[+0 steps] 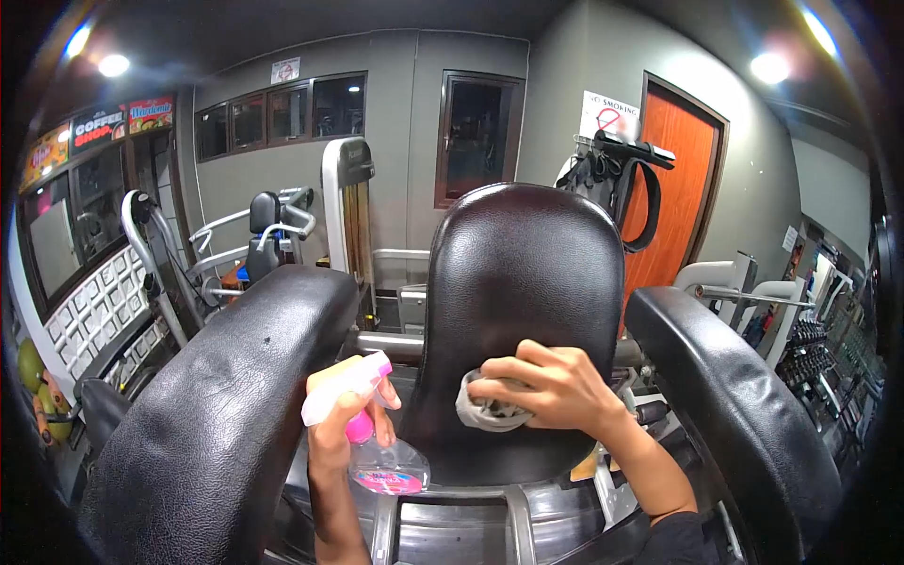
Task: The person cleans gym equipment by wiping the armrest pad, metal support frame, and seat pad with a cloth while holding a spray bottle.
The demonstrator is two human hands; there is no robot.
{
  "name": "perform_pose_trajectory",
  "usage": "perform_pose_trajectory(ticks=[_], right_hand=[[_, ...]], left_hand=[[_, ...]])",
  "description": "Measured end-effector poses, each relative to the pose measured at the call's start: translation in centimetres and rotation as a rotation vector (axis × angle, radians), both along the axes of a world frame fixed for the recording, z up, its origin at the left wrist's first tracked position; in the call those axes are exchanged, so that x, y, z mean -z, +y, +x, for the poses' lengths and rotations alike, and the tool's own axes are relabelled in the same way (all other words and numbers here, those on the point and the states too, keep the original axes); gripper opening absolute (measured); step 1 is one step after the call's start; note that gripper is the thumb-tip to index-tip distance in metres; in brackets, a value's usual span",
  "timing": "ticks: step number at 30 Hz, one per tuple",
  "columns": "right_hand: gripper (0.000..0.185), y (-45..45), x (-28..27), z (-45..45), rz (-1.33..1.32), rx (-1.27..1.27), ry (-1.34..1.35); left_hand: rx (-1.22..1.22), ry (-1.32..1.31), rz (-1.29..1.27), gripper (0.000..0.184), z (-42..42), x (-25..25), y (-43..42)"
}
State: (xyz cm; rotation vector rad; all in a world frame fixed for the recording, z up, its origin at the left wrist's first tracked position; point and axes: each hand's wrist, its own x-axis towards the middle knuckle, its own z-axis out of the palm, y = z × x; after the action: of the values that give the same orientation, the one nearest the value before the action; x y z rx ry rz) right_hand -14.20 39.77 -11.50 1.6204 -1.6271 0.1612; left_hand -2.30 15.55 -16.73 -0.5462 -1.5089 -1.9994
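Observation:
My left hand (331, 414) is wrapped round the neck of a clear spray bottle (391, 468) with a pink and white trigger head, held just left of the black backrest. Bunched under the curled fingers of my right hand (546, 381) is a light grey cloth (492, 414), against the lower part of the backrest (527, 254). The backrest is glossy black padding and stands upright in the middle.
Long black pads flank the backrest, one on the left (226, 395) and one on the right (744, 386). Metal frame bars (520, 527) run below. Behind are other gym machines (348, 207), an orange door (673, 179) and a dumbbell rack (810, 348).

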Motion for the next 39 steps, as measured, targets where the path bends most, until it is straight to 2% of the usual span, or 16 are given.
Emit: perform_pose_trajectory(ticks=[2, 6, 8, 10, 11, 14, 16, 20, 23, 26, 28, 34, 36, 39], right_hand=[[0.047, 0.8, -1.4, -0.4, -0.101, 0.052, -0.107], [0.052, 1.3, -4.6, -1.9, -0.442, 0.202, -0.128], [0.054, 0.9, -4.5, -1.8, -0.445, 0.203, -0.145], [0.057, 0.7, -3.3, -0.6, -0.341, 0.143, -0.199], [0.058, 1.1, -2.2, -0.4, -0.206, 0.144, -0.209], [0.066, 2.3, 0.1, 1.0, -0.035, 0.214, -0.122], [0.061, 3.1, -0.8, 0.5, -0.144, 0.225, -0.168], [0.045, 3.5, -4.1, -2.2, -0.547, 0.315, -0.140], [0.042, 2.7, -3.8, -0.9, -0.513, 0.310, -0.138], [0.048, 1.8, -0.2, 0.4, -0.400, 0.262, -0.224], [0.051, 1.3, 1.0, 2.4, -0.431, 0.305, -0.266], [0.061, 1.8, 1.2, 1.9, -0.445, 0.351, -0.252], [0.060, 2.4, 0.4, 1.1, -0.460, 0.316, -0.206], [0.050, 2.7, -2.0, -0.1, -0.622, 0.362, -0.166]], left_hand=[[0.013, 0.022, -0.026, 0.031, -0.2, 0.0, 0.6], [0.094, 0.028, -0.067, 0.030, -1.3, 0.9, 2.2], [0.134, 0.008, 0.013, 0.028, -1.8, 1.1, 3.4], [0.071, 0.032, -0.110, 0.024, -2.2, 0.9, 3.7], [0.075, 0.031, -0.113, 0.024, -2.3, 0.7, 3.8], [0.020, 0.056, -0.167, 0.020, -2.3, 0.1, 4.2], [0.062, 0.019, -0.126, 0.018, -2.2, 0.0, 4.2], [0.080, -0.017, -0.090, 0.019, -3.4, 0.2, 5.0], [0.177, -0.009, -0.094, 0.025, -4.3, 0.3, 6.1], [0.204, -0.077, -0.122, 0.026, -4.4, -0.3, 6.7], [0.201, -0.074, -0.123, 0.027, -4.7, -0.2, 6.8], [0.185, -0.088, -0.118, 0.030, -4.4, 0.2, 6.5], [0.206, -0.095, -0.089, 0.031, -4.6, 0.5, 6.2], [0.198, -0.136, -0.102, 0.032, -4.3, -0.1, 6.2]])
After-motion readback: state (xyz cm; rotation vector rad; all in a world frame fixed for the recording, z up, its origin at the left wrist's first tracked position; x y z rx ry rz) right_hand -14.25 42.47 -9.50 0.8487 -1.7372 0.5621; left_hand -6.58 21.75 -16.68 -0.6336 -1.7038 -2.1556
